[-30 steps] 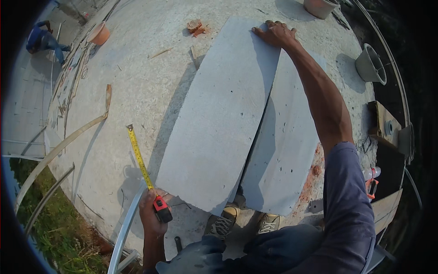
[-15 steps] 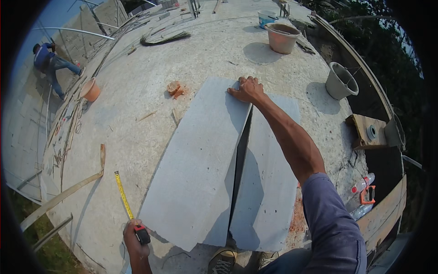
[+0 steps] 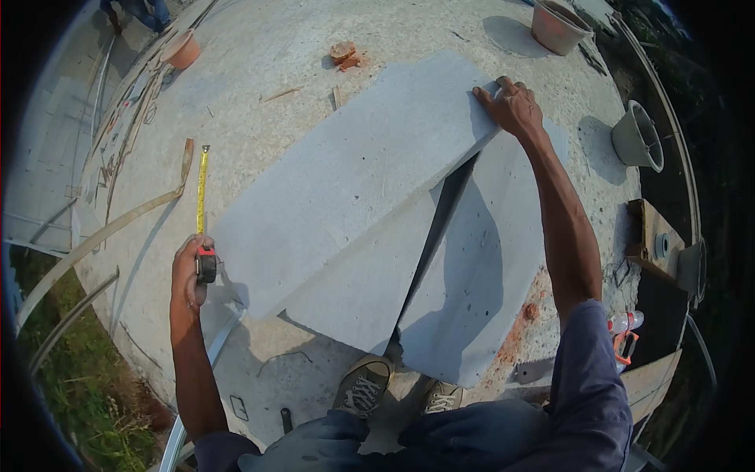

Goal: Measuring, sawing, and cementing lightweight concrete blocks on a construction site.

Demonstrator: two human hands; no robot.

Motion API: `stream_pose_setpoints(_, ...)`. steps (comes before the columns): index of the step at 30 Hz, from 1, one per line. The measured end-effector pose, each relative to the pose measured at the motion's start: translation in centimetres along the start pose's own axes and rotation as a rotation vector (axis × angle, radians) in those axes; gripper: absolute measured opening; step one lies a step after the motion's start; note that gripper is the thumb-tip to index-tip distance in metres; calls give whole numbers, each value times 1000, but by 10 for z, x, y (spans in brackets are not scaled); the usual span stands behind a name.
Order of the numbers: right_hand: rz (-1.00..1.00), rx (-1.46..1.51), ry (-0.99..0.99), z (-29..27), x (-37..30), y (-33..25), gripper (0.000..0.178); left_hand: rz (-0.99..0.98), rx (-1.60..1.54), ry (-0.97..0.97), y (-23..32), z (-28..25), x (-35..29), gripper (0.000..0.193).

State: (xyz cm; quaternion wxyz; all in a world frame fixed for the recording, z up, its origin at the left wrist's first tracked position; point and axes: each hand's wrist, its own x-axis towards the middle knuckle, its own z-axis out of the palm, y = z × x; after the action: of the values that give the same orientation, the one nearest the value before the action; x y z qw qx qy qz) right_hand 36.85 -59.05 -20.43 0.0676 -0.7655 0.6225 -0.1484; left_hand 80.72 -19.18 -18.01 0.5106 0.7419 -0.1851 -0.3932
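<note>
My right hand (image 3: 515, 108) grips the far right corner of a flat grey concrete panel (image 3: 338, 181), fingers curled over its end. This panel lies askew across a second grey panel (image 3: 370, 287), part of which shows beneath it. To the right is a third, pitted panel (image 3: 472, 267), with a dark wedge-shaped gap beside it. My left hand (image 3: 187, 271) is closed round a black-and-red tape measure (image 3: 206, 265), close to the top panel's near left end. A short length of yellow blade (image 3: 202, 185) sticks out from it, pointing away from me.
Buckets stand far right (image 3: 560, 27), at right (image 3: 637, 138) and far left (image 3: 182, 50). Broken brick (image 3: 344, 55) lies beyond the panels. A bent wooden strip (image 3: 110, 228) and a metal channel (image 3: 200, 374) are at left. Grass shows past the left slab edge. Another person (image 3: 141, 12) is far left.
The top panel has swung round, its near end leftward and its far end rightward, uncovering the panel beneath. My right hand moved right with it; my left hand and the tape measure rose in view.
</note>
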Motion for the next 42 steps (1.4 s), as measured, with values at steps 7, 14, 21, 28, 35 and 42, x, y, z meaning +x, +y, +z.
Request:
stream_pose_setpoints(7,-459,238,402,-25,-84,-41,45,15,255,-213,37,-11,-23,29)
stream_pose_setpoints(14,-913,623,125,-21,-168,-148,37,2,323,-651,86,35,-64,35)
stream_pose_setpoints(21,-935,545,389,-20,-167,-162,29,-40,295,-718,80,50,-64,37)
stream_pose_setpoints(28,-968,450,330,13,-123,-155,15,-10,315,-723,69,28,-33,35)
stream_pose_setpoints(35,-649,244,288,21,17,-52,6,-87,527,-550,30,-63,-1,37)
stream_pose_setpoints(42,-656,146,251,37,9,-54,11,-85,695,-473,9,-61,15,27)
